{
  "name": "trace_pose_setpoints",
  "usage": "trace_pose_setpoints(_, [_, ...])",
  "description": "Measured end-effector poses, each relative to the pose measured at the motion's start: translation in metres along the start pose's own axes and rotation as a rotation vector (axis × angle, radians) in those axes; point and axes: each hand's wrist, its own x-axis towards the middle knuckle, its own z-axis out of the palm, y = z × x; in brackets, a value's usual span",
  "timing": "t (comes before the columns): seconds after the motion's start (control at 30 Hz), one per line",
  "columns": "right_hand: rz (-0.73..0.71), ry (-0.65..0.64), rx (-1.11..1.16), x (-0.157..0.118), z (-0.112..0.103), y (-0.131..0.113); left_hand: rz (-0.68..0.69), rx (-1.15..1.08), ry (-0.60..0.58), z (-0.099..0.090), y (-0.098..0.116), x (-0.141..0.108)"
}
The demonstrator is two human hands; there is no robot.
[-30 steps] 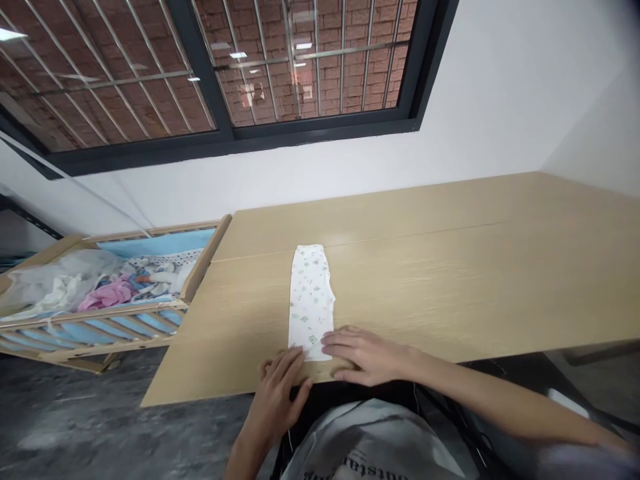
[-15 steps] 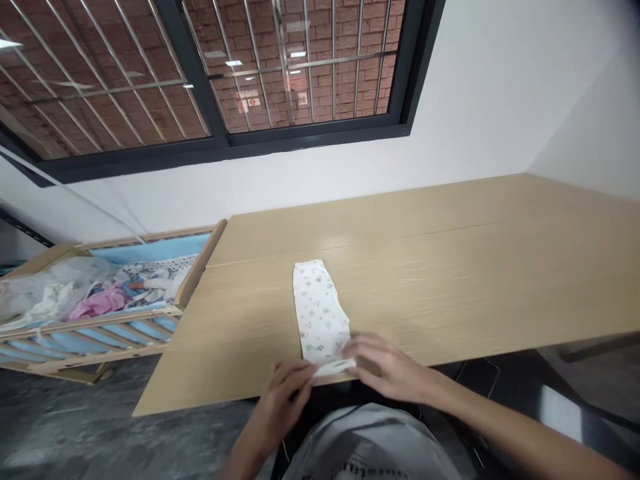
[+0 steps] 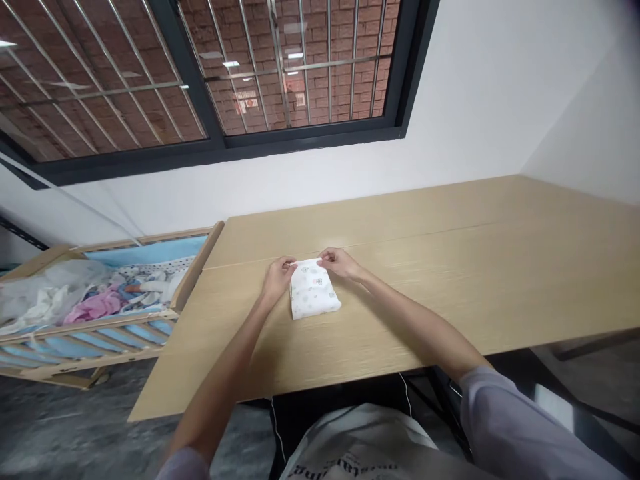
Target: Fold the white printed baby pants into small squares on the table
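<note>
A pair of white baby pants (image 3: 313, 293) with a small printed pattern lies folded into a short piece on the wooden table (image 3: 425, 287). My left hand (image 3: 280, 277) pinches its far left corner, fingers closed on the fabric. At the far right corner, my right hand (image 3: 340, 262) grips the same far edge between thumb and fingers. The wider near end of the pants rests on the tabletop, with its fold facing me.
A wooden crib (image 3: 197, 267) with blue lining stands against the table's left side. Inside it are a pink cloth (image 3: 95, 305), other crumpled fabrics and a clear plastic bag (image 3: 80, 273). Behind the table are a white wall (image 3: 310, 173) and a barred window (image 3: 215, 143).
Both hands have moved from the table's near edge to the far end of the pants, carrying the near end over. The pants are now folded to about half their former length.
</note>
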Motion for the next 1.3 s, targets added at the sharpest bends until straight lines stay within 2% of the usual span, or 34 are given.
trace_pose_setpoints(0.1, [0.046, 0.048, -0.101, 0.024, 0.009, 0.013, -0.057, 0.044, 0.011, 0.016, -0.018, 0.017])
trace_pose_setpoints(0.2, [0.070, 0.057, -0.166, 0.036, 0.017, 0.026, -0.129, 0.110, 0.019, 0.030, -0.030, 0.027])
trace_pose_setpoints(0.33, [0.078, 0.056, -0.246, 0.040, 0.023, 0.037, -0.177, 0.211, 0.019, 0.035, -0.029, 0.029])
trace_pose_setpoints(0.43, [0.063, 0.069, -0.305, 0.036, 0.022, 0.035, -0.147, 0.289, 0.058, 0.028, -0.013, 0.003])
trace_pose_setpoints(0.5, [-0.003, 0.102, -0.366, 0.028, 0.021, 0.024, -0.092, 0.343, 0.071, 0.026, 0.002, -0.033])
trace_pose_setpoints(0.57, [-0.179, 0.079, -0.479, 0.015, 0.022, 0.007, 0.024, 0.446, 0.037, 0.030, 0.016, -0.078])
trace_pose_setpoints(0.63, [-0.406, -0.067, -0.585, -0.004, 0.029, -0.012, 0.119, 0.565, 0.016, 0.040, 0.026, -0.121])
trace_pose_setpoints(0.73, [-0.633, -0.401, -0.599, -0.034, 0.050, -0.031, 0.102, 0.676, -0.017, 0.060, 0.032, -0.164])
trace_pose_setpoints(0.83, [-0.693, -0.629, -0.568, -0.052, 0.071, -0.027, 0.056, 0.740, -0.063, 0.072, 0.030, -0.176])
trace_pose_setpoints(0.93, [-0.614, -0.708, -0.587, -0.049, 0.080, -0.005, 0.066, 0.739, -0.059, 0.073, 0.026, -0.175])
trace_pose_setpoints(1.1, [-0.525, -0.634, -0.708, -0.008, 0.069, 0.026, 0.094, 0.706, -0.033, 0.070, 0.021, -0.174])
trace_pose_setpoints(1.3, [-0.480, -0.574, -0.805, 0.041, 0.055, 0.036, 0.076, 0.720, -0.058, 0.069, 0.022, -0.175])
